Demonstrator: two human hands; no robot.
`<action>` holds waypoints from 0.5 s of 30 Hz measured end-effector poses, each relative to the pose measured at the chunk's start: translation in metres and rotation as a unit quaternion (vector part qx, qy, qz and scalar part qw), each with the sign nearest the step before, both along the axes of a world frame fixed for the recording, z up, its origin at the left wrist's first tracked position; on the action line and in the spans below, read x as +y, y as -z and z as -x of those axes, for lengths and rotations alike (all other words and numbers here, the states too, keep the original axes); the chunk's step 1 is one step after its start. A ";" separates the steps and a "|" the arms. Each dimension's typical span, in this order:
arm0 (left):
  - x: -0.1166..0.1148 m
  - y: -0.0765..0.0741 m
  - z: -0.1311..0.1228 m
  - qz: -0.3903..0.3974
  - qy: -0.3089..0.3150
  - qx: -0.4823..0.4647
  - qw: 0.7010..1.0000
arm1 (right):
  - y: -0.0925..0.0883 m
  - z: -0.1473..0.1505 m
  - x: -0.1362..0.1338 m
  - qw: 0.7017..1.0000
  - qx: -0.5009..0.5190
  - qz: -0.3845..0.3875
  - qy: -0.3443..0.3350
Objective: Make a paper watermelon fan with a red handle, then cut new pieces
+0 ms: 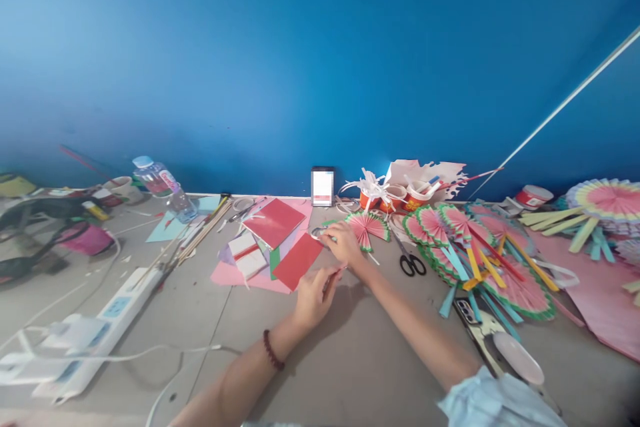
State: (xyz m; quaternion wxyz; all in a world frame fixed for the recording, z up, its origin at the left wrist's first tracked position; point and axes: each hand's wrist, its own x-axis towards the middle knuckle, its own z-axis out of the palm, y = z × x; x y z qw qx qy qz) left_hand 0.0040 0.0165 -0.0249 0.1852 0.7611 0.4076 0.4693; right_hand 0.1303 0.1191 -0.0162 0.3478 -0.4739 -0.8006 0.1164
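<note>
Finished paper fans (pixel 480 253) piled at right, sticks attached. Small pleated fan (pixel 367 227) laid just beside right hand (pixel 344 245), no stick seen on it. Tape ring (pixel 317 233) pinched by right fingertips. Thin stick (pixel 334 275) pinched in curled left hand (pixel 311 295). Red sheets (pixel 280 223) judged unused.

Red stick (pixel 334 277) and tape ring (pixel 317 233) at centre frame
The thin stick slants up off the grey tabletop, tip toward the upper right; the small pale ring sits just above it.
</note>
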 end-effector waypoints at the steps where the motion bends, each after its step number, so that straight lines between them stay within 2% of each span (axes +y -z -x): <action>1: 0.001 0.000 0.000 0.003 -0.007 -0.001 1.000 | 0.002 0.005 0.004 1.000 -0.007 -0.002 -0.001; 6: 0.002 0.000 0.002 0.066 -0.047 -0.010 0.997 | 0.009 0.021 0.019 0.999 0.020 0.040 -0.030; 10: 0.005 -0.002 0.003 0.153 -0.065 -0.085 0.982 | 0.008 0.020 0.021 0.983 0.144 0.088 -0.075; 12: 0.007 -0.002 0.002 0.186 -0.066 -0.133 0.971 | 0.004 0.014 0.014 0.959 0.238 0.140 -0.058; 15: 0.010 -0.004 -0.001 0.224 -0.056 -0.191 0.954 | -0.005 0.000 -0.005 0.895 0.352 0.270 -0.044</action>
